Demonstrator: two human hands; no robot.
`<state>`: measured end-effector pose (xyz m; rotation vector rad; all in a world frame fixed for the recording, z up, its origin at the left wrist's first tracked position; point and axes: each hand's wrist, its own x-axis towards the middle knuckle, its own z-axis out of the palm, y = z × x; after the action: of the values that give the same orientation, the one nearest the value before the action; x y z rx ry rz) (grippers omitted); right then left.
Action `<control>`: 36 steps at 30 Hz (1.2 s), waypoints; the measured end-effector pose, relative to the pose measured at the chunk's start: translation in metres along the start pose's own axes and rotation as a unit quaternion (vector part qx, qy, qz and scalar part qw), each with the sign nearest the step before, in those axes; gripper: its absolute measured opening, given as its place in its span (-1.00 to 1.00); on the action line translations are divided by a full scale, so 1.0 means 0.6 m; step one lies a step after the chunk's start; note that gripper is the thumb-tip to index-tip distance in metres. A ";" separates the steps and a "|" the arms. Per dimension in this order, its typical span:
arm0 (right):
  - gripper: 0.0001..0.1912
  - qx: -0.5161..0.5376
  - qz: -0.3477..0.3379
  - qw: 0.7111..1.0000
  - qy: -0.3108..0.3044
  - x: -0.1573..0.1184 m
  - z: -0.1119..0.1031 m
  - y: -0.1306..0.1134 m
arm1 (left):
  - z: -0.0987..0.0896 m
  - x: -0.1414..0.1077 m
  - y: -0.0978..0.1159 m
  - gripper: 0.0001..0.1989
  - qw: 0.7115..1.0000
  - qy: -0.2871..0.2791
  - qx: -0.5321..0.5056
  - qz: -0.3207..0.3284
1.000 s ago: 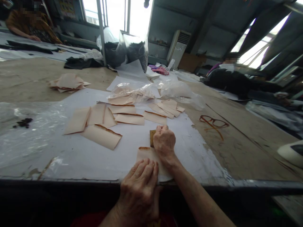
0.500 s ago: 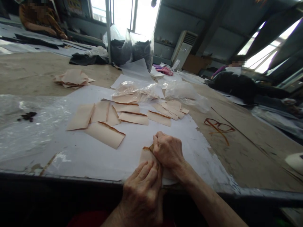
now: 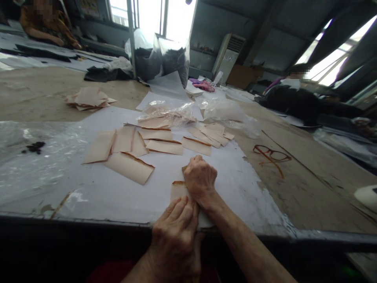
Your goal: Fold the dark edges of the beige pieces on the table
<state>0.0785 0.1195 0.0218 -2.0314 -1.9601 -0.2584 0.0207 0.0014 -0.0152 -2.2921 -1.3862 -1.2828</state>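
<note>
At the table's front edge my left hand (image 3: pixel 176 228) is closed over a pale beige leather-like piece (image 3: pixel 178 190) with a brown edge. Its fingers lie bent on top of the piece; the thumb is hidden. Just beyond and to the right, my right hand (image 3: pixel 201 175) is balled into a fist against the right side of the piece. A small brownish bit (image 3: pixel 184 168) sticks out by its knuckles, and what the fingers grip is hidden. Several like pieces with brown folded edges, one of them a nearer beige piece (image 3: pixel 131 166), lie beyond my hands on white paper (image 3: pixel 118 200).
Clear plastic bags (image 3: pixel 226 114) lie behind the pieces. A stack of beige pieces (image 3: pixel 90 97) sits at the back left. Plastic film (image 3: pixel 44 177) with dark bits (image 3: pixel 34 147) covers the left. Eyeglasses (image 3: pixel 272 154) rest at right. One person (image 3: pixel 47 27) sits far left, another far right.
My right hand has moved forward and slightly left, and its fist has turned. My left hand has stayed nearly in place over the beige piece, whose brown edge shows more fully.
</note>
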 end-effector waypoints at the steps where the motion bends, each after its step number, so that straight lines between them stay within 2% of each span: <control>1: -0.76 0.012 0.014 1.000 -0.001 0.005 0.001 0.000 | -0.001 0.000 0.000 -0.56 1.000 -0.002 0.004 0.001; 6: -0.74 0.067 0.082 0.994 0.019 0.020 -0.020 0.029 | -0.003 0.000 -0.001 -0.58 1.000 -0.009 0.002 0.000; 8: -0.74 0.085 0.081 0.993 0.033 0.014 -0.036 0.045 | -0.004 -0.001 -0.002 -0.58 1.000 -0.016 -0.004 0.001; 11: -0.73 0.094 -0.003 0.995 0.030 -0.007 -0.052 0.056 | -0.002 -0.002 -0.004 -0.57 1.000 -0.015 -0.009 0.004; 14: -0.73 0.078 -0.101 0.992 0.003 -0.027 -0.048 0.047 | -0.002 -0.003 -0.005 -0.56 1.000 -0.006 -0.013 0.010; 16: -0.74 0.041 -0.121 0.992 -0.015 -0.033 -0.039 0.036 | -0.002 -0.003 -0.005 -0.55 1.000 -0.005 -0.020 0.009; 19: -0.74 -0.013 -0.098 0.995 -0.033 -0.030 -0.027 0.023 | -0.002 -0.001 -0.004 -0.55 0.999 -0.002 -0.035 0.000; 24: -0.74 -0.033 -0.069 0.996 -0.042 -0.016 -0.022 0.011 | 0.000 0.000 -0.002 -0.58 0.999 0.009 -0.035 -0.011; 28: -0.74 -0.041 -0.046 0.998 -0.004 -0.008 -0.007 0.003 | 0.003 -0.004 -0.004 -0.64 1.000 0.010 -0.011 -0.001; 33: -0.73 -0.036 -0.042 0.997 0.046 0.011 0.016 -0.005 | 0.000 -0.005 -0.006 -0.62 1.000 0.000 0.002 0.009; 36: -0.72 -0.008 0.033 0.998 0.047 0.030 0.010 0.001 | -0.003 -0.003 -0.005 -0.59 1.000 0.003 -0.005 0.007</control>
<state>0.0796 0.1381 0.0223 -2.0516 -1.8363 -0.3480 0.0168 0.0008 -0.0163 -2.2986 -1.3639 -1.2938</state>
